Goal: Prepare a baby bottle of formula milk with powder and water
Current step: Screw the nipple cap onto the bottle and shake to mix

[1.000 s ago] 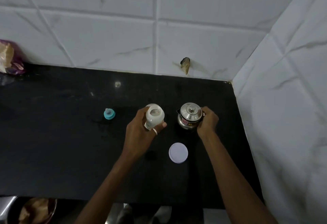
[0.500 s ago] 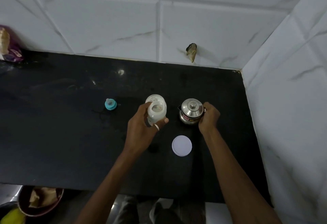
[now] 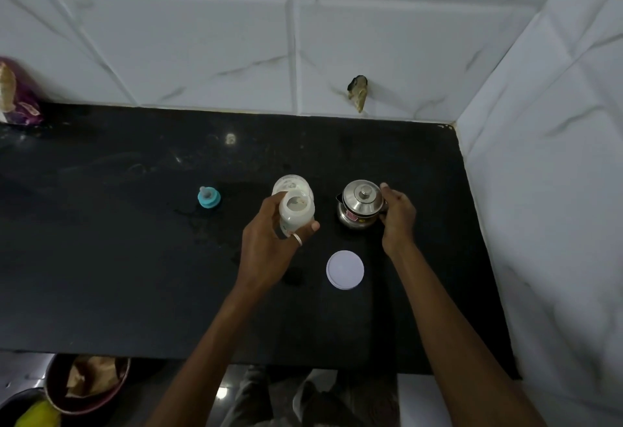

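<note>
Baby bottle point(image 3: 296, 212), open-topped, sits tilted in the left hand point(image 3: 269, 248) above the black tabletop point(image 3: 118, 258), fingers wrapped around it. Right hand point(image 3: 397, 217) fingers curl at the steel kettle point(image 3: 360, 204) handle. A white lid point(image 3: 345, 270) and blue teat point(image 3: 209, 196) lie nearby.

A home kitchen. A polished black stone worktop point(image 3: 135, 275) runs into a corner, with white marble-veined wall tiles point(image 3: 202, 55) behind it and on the right. On it stand household things: a small lidded steel kettle point(image 3: 361, 204), an open baby bottle point(image 3: 296, 212), a teal bottle teat point(image 3: 209, 196) and a white round lid point(image 3: 345, 270). A purple food packet point(image 3: 20, 103) leans against the tiles at far left. Below the worktop's front edge sits a bowl point(image 3: 87, 389) holding what looks like paper scraps, with something yellow beside it.
</note>
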